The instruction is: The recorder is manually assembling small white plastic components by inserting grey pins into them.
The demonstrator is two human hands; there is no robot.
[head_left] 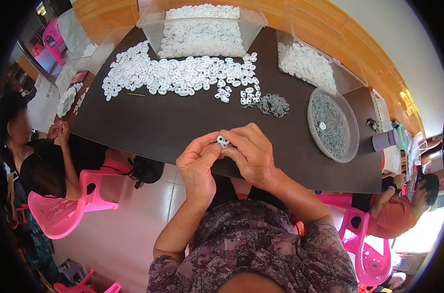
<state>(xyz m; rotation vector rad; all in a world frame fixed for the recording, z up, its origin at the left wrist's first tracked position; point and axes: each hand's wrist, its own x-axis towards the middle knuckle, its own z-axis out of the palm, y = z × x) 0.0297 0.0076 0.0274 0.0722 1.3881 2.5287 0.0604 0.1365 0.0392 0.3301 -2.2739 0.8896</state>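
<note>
A small white clip is pinched between both hands' fingers — left hand, right hand — above the bench's near edge. Judged light, stiff, slippery — best gripped at its sides.

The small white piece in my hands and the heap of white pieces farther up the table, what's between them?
Head view: only bare dark table lies between the white piece and the heap.

Small white part half-hidden by fingers
</note>
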